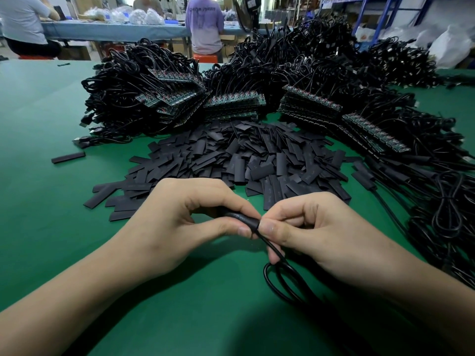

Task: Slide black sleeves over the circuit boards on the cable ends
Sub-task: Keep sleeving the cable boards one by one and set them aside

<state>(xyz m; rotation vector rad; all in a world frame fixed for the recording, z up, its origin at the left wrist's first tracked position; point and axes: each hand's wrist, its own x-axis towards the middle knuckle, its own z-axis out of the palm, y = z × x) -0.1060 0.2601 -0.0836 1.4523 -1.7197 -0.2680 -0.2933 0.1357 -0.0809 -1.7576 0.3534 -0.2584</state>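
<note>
My left hand (185, 214) pinches a black sleeve (240, 218) between thumb and fingers, low over the green table. The sleeve covers the end of a black cable (276, 255); no circuit board shows inside it. My right hand (316, 227) pinches the cable right at the sleeve's near end, thumb against the sleeve's edge. From there the cable drops and loops on the table below my right wrist. A heap of loose flat black sleeves (244, 160) lies just beyond both hands.
Stacks of cables with bare circuit boards (234, 104) line the back of the green table (51, 201). More cable bundles (442, 206) fill the right side. One stray sleeve (68, 157) lies at the left. People sit at a far blue table.
</note>
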